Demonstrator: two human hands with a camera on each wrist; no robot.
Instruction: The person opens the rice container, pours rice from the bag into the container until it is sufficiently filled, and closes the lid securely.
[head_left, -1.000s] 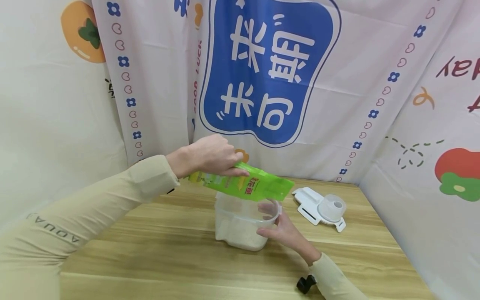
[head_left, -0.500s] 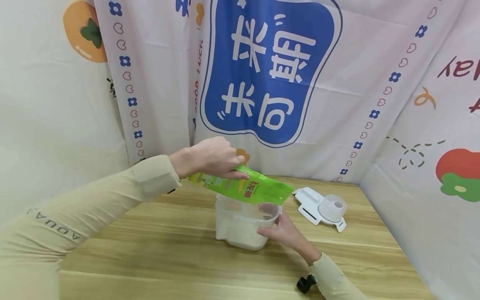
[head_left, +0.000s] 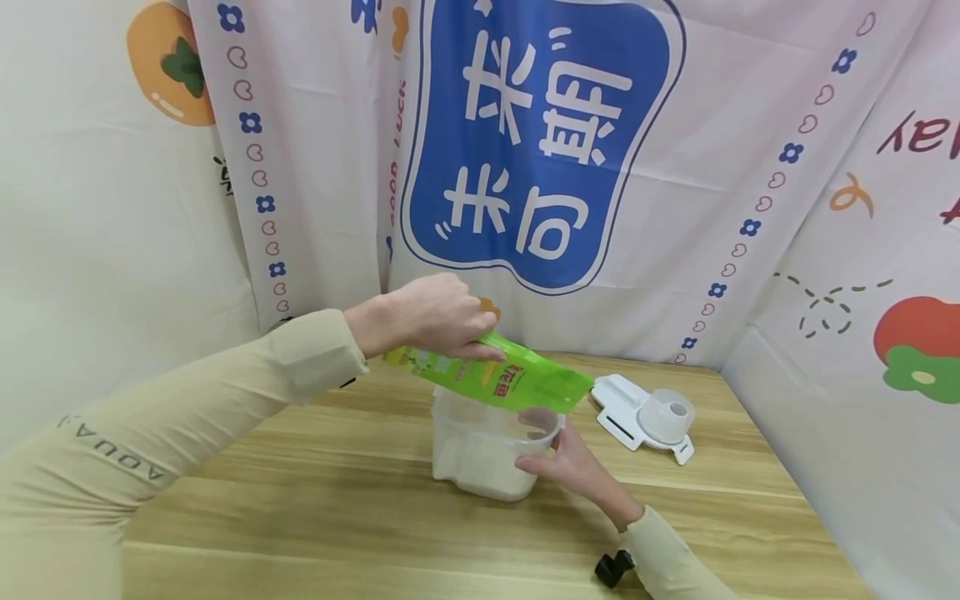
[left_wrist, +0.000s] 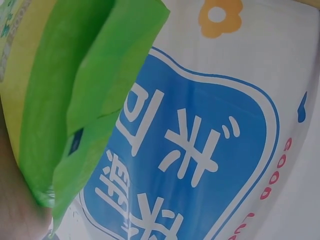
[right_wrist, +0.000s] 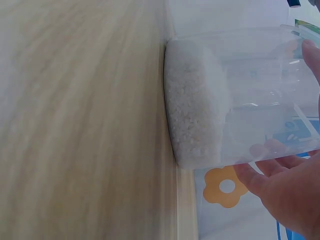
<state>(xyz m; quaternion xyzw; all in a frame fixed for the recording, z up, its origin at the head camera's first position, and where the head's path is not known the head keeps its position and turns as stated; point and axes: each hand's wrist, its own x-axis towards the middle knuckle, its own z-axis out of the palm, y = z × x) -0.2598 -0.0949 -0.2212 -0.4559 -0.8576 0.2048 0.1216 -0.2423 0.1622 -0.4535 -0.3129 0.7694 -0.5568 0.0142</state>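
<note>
My left hand [head_left: 442, 315] grips a green bag [head_left: 498, 379] along its upper edge. The bag lies tilted over a clear plastic container [head_left: 468, 429], its right end lower than the left. In the left wrist view the bag's green film [left_wrist: 100, 85] is creased and folded. The container stands on the table, and rice [right_wrist: 192, 100] fills its lower part in the right wrist view. My right hand [head_left: 566, 462] holds the container's right side near the rim, thumb in front and fingers behind the wall.
A white lid [head_left: 622, 408] lies on the wooden table [head_left: 337, 500] to the right of the container, with a clear cup [head_left: 665, 417] on it. Printed cloth [head_left: 645, 225] hangs behind and along both sides. A black wrist device [head_left: 613, 568] sits by the right sleeve.
My left hand has shifted slightly right and down with the green bag, whose right end dips a little lower. The right hand and container have barely moved.
</note>
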